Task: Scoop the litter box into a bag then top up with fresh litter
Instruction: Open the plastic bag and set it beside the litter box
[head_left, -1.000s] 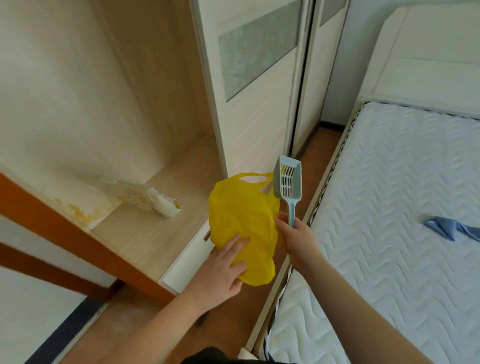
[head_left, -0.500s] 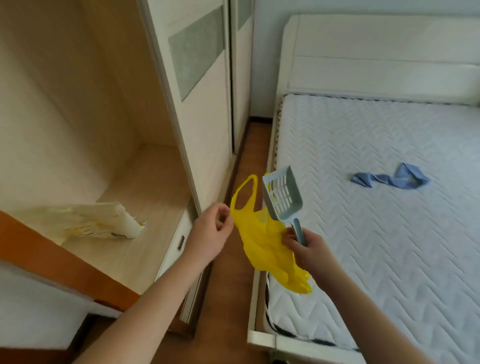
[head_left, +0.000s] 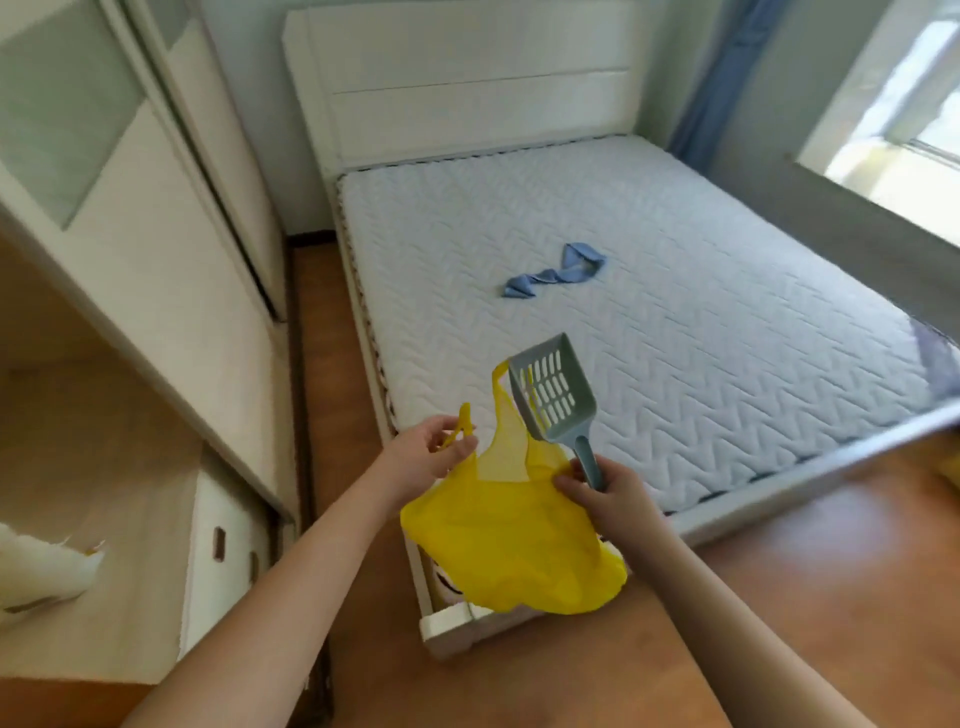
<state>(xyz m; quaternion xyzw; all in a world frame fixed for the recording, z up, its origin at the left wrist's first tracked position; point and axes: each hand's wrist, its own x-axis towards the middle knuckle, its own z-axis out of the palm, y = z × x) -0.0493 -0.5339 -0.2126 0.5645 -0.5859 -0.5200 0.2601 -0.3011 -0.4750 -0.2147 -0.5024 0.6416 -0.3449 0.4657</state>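
Note:
A yellow plastic bag (head_left: 509, 540) hangs between my hands in front of the bed's corner. My left hand (head_left: 428, 449) pinches one of the bag's handles. My right hand (head_left: 605, 496) grips the handle of a grey-blue slotted litter scoop (head_left: 553, 397) and also holds the bag's other side against it. The scoop's head points up and away, and nothing is in it. No litter box or litter sack is in view.
A bare white mattress (head_left: 649, 322) on a white bed frame fills the right, with a twisted blue cloth (head_left: 556, 273) lying on it. A white wardrobe with sliding doors (head_left: 156, 218) stands at the left over drawers (head_left: 228, 545). Wood floor (head_left: 332, 415) runs between them.
The view has swung right, from the wardrobe to the bed. My left hand has taken hold of a bag handle and pulled the bag wider. The scoop stays in my right hand.

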